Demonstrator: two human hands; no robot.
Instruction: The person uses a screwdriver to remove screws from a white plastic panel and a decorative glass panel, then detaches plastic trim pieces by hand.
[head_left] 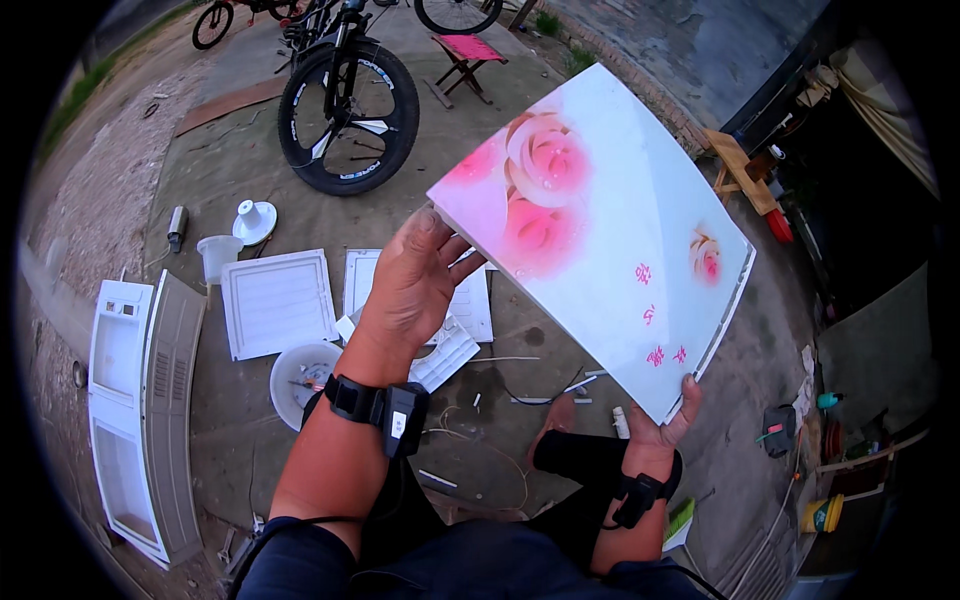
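I hold up a large white panel (610,240) printed with pink roses and small pink marks, tilted in front of me. My left hand (415,280) grips its left edge near the roses, fingers curled behind it. Gripping the panel's lower right corner from below is my right hand (668,418). Both wrists wear black straps. My legs in dark trousers and one foot show beneath the panel.
On the concrete ground lie white plastic parts: two flat grille panels (277,302), a round dish (300,378), a cup (218,256), a long housing (140,400) at left. A bicycle wheel (348,118) and a pink folding stool (468,60) stand beyond. Loose wires lie near my foot.
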